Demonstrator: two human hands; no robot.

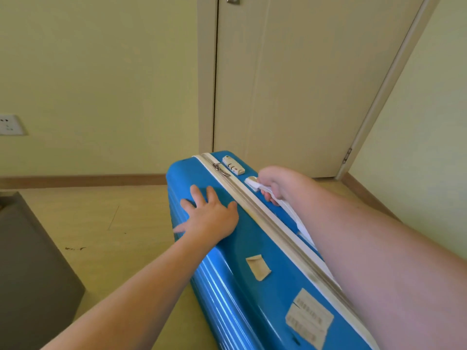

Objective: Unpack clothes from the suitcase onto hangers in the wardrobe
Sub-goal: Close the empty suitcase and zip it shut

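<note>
Clearly we are at the very start, since the blue suitcase [227, 261] is zipped closed and standing on its edge on the floor [126, 223], just in front of a shut door [303, 84]. Its pale zipper band [255, 210] runs along the upper edge, with the zip pulls [219, 168] and a small combination lock [233, 165] near the far end. Our right hand [271, 186] has its fingers curled around the white side handle [252, 184], gripping it. Our left hand [212, 210] lies flat with fingers spread, pressing on the blue shell beside the zipper and holding nothing. Worn paper stickers [309, 317] and a tan tape patch [258, 267] sit on the shell closer to us.

We judge the step in hand to be positioning the case, probably tipping it down flat so it can be opened; no clothes, hangers or wardrobe are in view. The next move calls for lowering the case under control, right hand carrying the weight at the handle while the left steadies the shell, and then reaching for the zip pulls. Whether the lock must be released first we cannot tell.

Further out, a grey block of furniture [30, 261] stands at the left, and a wall socket [11, 125] sits above it.
</note>
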